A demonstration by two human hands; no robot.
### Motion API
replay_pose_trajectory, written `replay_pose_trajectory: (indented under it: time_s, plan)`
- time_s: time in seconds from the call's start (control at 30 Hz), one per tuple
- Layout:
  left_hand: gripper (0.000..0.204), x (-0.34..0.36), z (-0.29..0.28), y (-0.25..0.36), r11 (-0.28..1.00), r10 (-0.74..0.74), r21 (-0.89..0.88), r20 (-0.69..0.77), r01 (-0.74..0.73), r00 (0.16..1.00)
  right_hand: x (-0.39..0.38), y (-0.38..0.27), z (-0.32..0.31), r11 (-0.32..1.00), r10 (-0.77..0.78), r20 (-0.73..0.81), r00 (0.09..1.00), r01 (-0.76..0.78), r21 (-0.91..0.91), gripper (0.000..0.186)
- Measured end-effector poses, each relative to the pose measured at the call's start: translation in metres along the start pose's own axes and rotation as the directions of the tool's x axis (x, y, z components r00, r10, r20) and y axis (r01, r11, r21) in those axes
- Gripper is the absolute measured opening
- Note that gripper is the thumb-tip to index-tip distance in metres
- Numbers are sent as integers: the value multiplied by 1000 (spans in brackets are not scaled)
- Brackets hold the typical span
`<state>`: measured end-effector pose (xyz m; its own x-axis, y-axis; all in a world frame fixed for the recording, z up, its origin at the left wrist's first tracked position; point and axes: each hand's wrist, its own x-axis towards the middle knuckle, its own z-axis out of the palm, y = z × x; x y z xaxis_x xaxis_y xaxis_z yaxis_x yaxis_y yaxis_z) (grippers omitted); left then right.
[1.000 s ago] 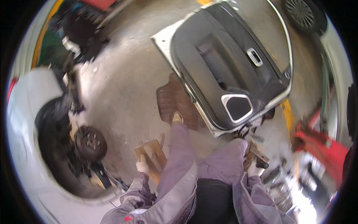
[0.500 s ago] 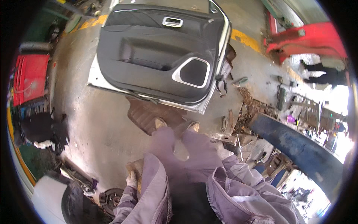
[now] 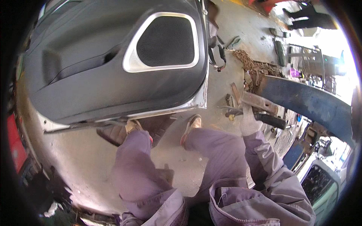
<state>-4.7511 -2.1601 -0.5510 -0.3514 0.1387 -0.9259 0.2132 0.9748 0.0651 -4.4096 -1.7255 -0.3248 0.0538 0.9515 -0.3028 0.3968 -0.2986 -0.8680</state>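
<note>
Reaching right hand (image 3: 249, 119), fingertips hidden

car door panel (image 3: 113, 64), rusty chain (image 3: 256, 67), floor mat (image 3: 151, 128)

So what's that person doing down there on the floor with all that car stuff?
A person in grey overalls is crouched on a concrete floor beside a car door that lies flat with its dark inner side up. Their gloved right hand reaches into a pile of metal tools next to a rusty chain and a blue beam. It is hard to tell whether it grips one. The left hand is out of sight.
</note>
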Motion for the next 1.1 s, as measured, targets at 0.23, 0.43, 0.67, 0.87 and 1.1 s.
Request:
replay_pose_trajectory:
  time_s: [0.23, 0.43, 0.67, 0.87, 1.1]
  plan:
    - [44, 133, 36, 43, 994, 89, 68, 5, -89, 996, 25, -7, 59, 999, -23, -164, 986, 16, -41, 21]
    - [42, 186, 44, 51, 985, 145, 96, -12, -143, 989, 17, -7, 58, 941, -333, -109, 937, 321, -110, 21]
    - [39, 202, 35, 50, 974, 208, 108, -63, -201, 976, -5, -37, 56, 937, -195, -316, 928, 272, 218, 23]
    - [37, 199, 19, 39, 969, 232, 100, -83, -224, 969, -17, -28, 46, 889, -245, -362, 899, 357, 286, 21]
    - [35, 192, -3, 22, 974, 219, 74, -71, -213, 973, -6, -21, 40, 898, -202, -424, 883, 340, 280, 26]
